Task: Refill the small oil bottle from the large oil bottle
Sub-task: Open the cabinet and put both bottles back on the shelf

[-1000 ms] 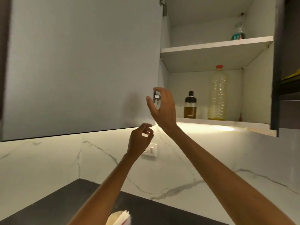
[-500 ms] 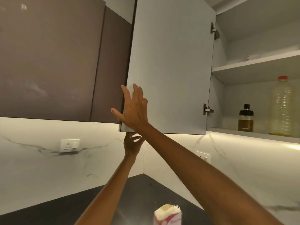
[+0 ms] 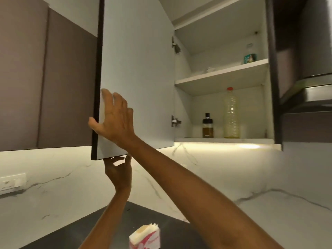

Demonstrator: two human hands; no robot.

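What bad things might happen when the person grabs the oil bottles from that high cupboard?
1. The small oil bottle and the large oil bottle stand close together on a shelf above the head, so reaching for one might knock the other off.
2. The right hand presses the open cabinet door and the left hand touches its bottom edge; if let go, the door might swing back against a reaching arm.
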